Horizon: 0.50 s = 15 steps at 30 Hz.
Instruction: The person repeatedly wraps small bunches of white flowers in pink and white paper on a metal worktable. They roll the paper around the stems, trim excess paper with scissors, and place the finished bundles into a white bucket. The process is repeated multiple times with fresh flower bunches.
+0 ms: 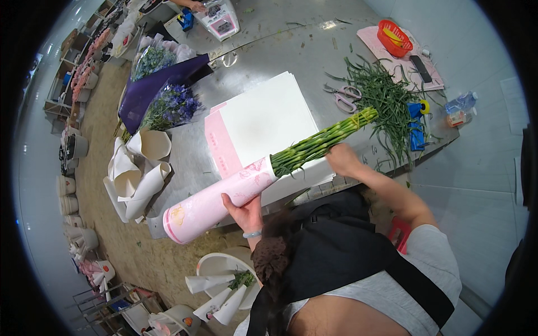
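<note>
A bundle of green flower stems (319,143) lies slantwise over the steel table, bound near its cut ends. Its other end is inside a printed pink paper wrap (222,199), which hides the blooms. My left hand (248,212) supports this wrap from the near side, thumb on top. Close against the lower side of the stems is my right hand (344,159), fingers curled; whether it grips anything is hidden. Under the bundle lies a stack of white and pink paper sheets (265,122). Pink-handled scissors (346,94) rest beyond the stems, beside stripped green leaves (378,86).
A blue tape dispenser (416,126), red basket (394,38) and phone (420,69) are at the right. Blue-purple bouquets (176,103) and rolled white wraps (143,176) occupy the left. A bucket (206,262) stands below the table. Another person's hand (196,6) shows at the top.
</note>
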Tool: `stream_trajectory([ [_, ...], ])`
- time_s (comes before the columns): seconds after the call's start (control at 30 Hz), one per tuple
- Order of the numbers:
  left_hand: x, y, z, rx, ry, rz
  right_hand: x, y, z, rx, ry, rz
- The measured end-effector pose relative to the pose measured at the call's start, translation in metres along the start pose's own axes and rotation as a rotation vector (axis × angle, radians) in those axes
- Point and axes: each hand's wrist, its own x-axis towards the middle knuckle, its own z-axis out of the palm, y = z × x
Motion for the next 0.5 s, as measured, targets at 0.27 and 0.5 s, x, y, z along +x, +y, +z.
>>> stream_trajectory([
  [0.27,0.027,0.037,-0.014,-0.028,0.236,0.075,-0.024,0.158,-0.046,-0.354,0.244,0.625],
  [0.5,0.03,0.026,-0.024,0.03,0.252,0.013,0.025,0.024,-0.016,0.952,-0.02,0.005],
])
